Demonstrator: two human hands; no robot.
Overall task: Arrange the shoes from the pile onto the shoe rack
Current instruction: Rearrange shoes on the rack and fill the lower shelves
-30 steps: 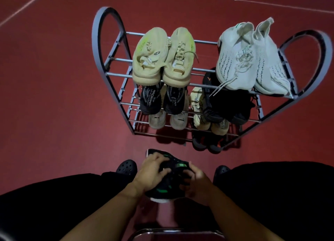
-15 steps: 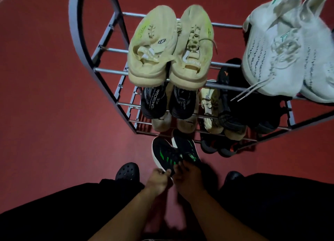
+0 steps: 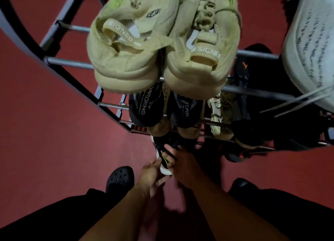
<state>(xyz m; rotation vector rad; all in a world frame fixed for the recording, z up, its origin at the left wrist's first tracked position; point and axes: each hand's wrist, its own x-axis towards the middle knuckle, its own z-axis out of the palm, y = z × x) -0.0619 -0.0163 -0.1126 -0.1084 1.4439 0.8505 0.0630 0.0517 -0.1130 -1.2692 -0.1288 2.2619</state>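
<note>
A person crouched before a metal shoe rack (image 3: 54,61) reaches both hands to a black sneaker with green stripes (image 3: 163,158) at the foot of the rack, its toe tucked under the lowest rails and its white-soled heel toward the person. The left hand (image 3: 151,174) lies against the heel side, fingers loosely spread and touching the sole; the right hand (image 3: 182,162) rests over the shoe's top, but blur hides whether its fingers curl around it. On the top tier sits a pair of beige sneakers (image 3: 162,47), with white knit sneakers (image 3: 310,42) at the right edge. Below them are black sneakers with white lettering (image 3: 146,107) and other pairs in shadow. A black clog (image 3: 120,178) on the person's left foot stands on the red floor (image 3: 54,150).
</note>
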